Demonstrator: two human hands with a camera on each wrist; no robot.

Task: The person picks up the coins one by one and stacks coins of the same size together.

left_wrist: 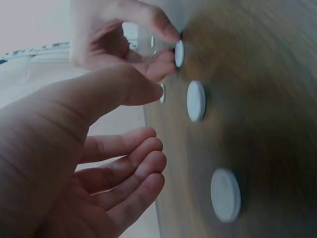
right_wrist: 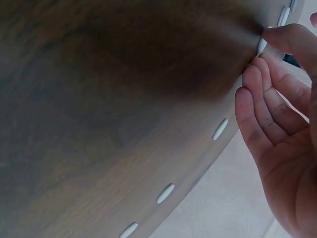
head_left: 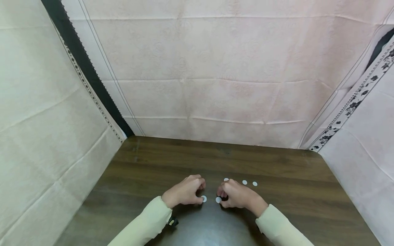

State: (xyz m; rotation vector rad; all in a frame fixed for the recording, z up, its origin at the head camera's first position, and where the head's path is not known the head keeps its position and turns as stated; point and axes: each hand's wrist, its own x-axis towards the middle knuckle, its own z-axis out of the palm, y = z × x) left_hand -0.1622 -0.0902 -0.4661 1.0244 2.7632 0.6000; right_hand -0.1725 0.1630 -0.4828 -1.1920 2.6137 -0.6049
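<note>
Head: right hand (head_left: 238, 197) pinches white disc (head_left: 218, 200) at the surface (head_left: 184, 160); left hand (head_left: 186, 191) beside second disc (head_left: 205, 198). Left wrist: left fingers (left_wrist: 151, 162) loosely curled, grasping nothing. Right wrist: disc at fingertips; light rim pinch seems best.

Discs (head_left: 244, 182) lie on the table (head_left: 184, 157) (three behind the right hand (head_left: 237, 195)).
</note>
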